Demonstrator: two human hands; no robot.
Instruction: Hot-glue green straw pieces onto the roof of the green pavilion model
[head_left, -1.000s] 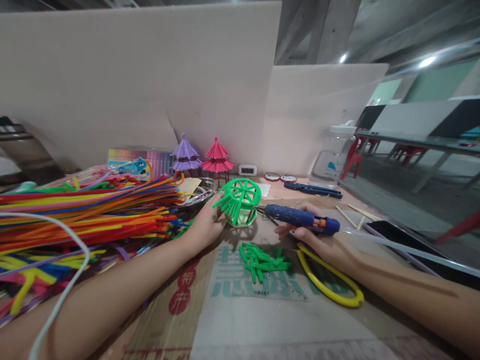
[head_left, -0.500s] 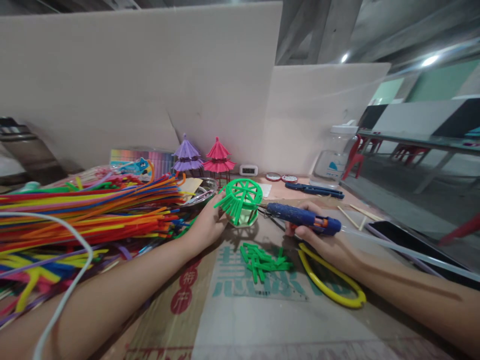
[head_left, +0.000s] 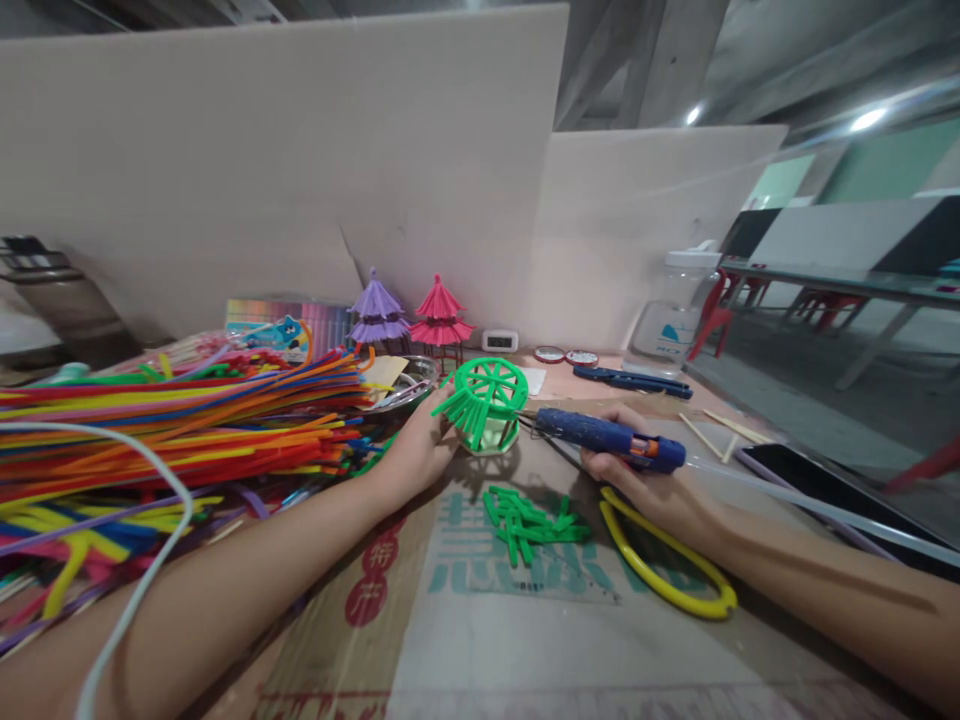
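Green frame (head_left: 470, 415) at middle of workspace, just beyond loose strips (head_left: 514, 527). Left hand (head_left: 421, 440) pinches its left side, likely steadying it while leaving right rim exposed; fingertips partly hidden. Right hand (head_left: 637, 487) curled round glue gun (head_left: 596, 430), nozzle pointing left at rim; contact unclear, trigger squeeze can't tell. Strips presumably laid nearer for easy reach. Hands converge from both sides, right thumb on gun's near side.

Around the glue gun (head_left: 600, 432)

A model (head_left: 484, 412) is flanking its left side, pipe cleaners (head_left: 247, 400) lying farther left. Strips (head_left: 525, 525) are lying before the glue gun, pliers (head_left: 634, 382) and bottle (head_left: 671, 315) sitting behind, a phone (head_left: 799, 470) resting right.
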